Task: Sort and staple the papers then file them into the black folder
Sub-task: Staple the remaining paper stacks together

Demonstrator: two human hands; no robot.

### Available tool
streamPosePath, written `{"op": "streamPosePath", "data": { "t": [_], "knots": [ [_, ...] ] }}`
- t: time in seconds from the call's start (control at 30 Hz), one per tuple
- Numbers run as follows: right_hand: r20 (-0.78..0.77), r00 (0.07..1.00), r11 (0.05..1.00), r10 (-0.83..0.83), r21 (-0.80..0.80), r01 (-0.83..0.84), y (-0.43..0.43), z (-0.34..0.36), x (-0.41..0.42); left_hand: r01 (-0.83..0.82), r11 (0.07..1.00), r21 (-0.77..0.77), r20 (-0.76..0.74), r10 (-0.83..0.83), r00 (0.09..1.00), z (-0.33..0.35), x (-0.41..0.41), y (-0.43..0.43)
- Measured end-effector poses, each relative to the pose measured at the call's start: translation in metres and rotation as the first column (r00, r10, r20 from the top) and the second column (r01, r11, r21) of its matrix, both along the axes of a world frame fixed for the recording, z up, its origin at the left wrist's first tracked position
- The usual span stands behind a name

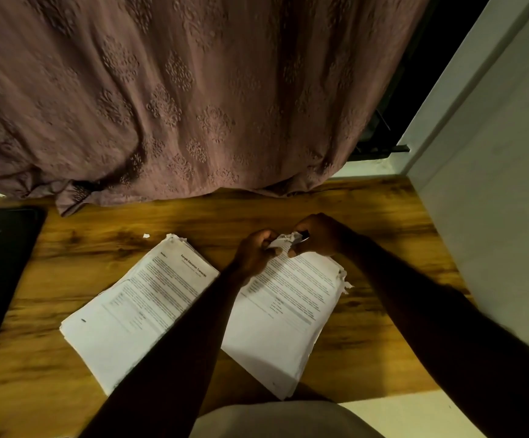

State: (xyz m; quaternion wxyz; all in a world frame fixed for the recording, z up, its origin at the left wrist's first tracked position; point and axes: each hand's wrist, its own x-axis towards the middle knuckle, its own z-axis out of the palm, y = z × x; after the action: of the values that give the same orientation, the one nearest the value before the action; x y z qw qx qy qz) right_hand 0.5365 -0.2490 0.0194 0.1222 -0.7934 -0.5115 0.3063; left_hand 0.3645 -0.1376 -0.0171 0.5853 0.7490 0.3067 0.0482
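White printed paper stack (283,314) on wood-grain tabletop (380,222); left hand (255,252) and right hand (318,235) fingers pinch its crumpled top corner (283,241). Risk: corner tears. Black folder (0,279) far left.

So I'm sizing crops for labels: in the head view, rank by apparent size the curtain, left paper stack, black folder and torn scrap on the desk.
1. curtain
2. left paper stack
3. black folder, partly cut off, so unsure against the stack
4. torn scrap
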Motion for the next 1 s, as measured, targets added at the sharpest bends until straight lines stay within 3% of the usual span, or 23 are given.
{"op": "streamPosePath", "data": {
  "t": [0.3,0.47,0.57,0.67,0.77,1.0],
  "knots": [
    [0.066,0.998,0.997,0.012,0.081,-0.017,0.000,-0.008,-0.002,-0.026,0.999,-0.033,-0.002,0.026,1.000,-0.005,-0.002,0.001],
    [-0.119,0.993,0.987,-0.009,0.156,0.027,-0.003,-0.007,-0.009,-0.049,0.997,-0.060,-0.006,0.049,0.999,-0.008,-0.006,0.003],
    [-0.217,0.969,0.965,-0.118,0.204,0.163,-0.003,-0.006,-0.006,-0.111,0.990,-0.085,-0.004,0.111,0.994,-0.009,-0.006,0.005],
    [-0.273,0.921,0.898,-0.278,0.268,0.350,-0.008,-0.005,-0.004,-0.138,0.987,-0.081,-0.029,0.136,0.990,-0.014,-0.005,0.009],
    [-0.397,0.795,0.749,-0.458,0.309,0.586,-0.021,-0.008,-0.004,-0.174,0.981,-0.089,-0.050,0.170,0.984,-0.017,-0.005,0.011],
    [-0.284,0.743,0.645,-0.605,0.373,0.667,-0.060,-0.035,-0.009,-0.164,0.985,-0.057,0.006,0.165,0.986,-0.014,0.002,0.008]
  ]
}}
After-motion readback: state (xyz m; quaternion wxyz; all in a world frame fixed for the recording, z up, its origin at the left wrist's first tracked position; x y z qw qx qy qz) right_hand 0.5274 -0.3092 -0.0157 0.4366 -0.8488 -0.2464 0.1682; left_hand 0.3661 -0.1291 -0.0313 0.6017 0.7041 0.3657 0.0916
